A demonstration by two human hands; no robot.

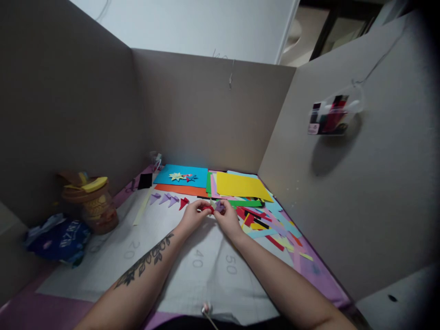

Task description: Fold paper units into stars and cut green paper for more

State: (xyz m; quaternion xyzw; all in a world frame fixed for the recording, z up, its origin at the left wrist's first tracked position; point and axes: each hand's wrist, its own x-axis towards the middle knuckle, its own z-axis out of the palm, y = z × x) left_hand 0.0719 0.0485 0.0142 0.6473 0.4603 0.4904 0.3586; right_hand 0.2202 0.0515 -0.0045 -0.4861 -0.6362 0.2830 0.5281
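Observation:
Between my two hands is a small folded paper piece (212,205) in red, pale cream and purple. My left hand (194,214) pinches its red side. The fingers of my right hand (227,216) are closed on its purple side. Just left of my left hand lies a folded red paper piece (184,203), and beyond it stand several folded purple pieces (166,198) in a row. Farther back, folded paper stars (176,176) in cream, red and blue rest on a blue paper sheet (161,174).
Paper strips (263,227) in many colours lie scattered on the right, in front of a yellow sheet (240,184). At left are a brown pot (98,206) and a blue packet (58,240). Grey panels (213,110) enclose the table; a clear container (332,117) hangs on the right one.

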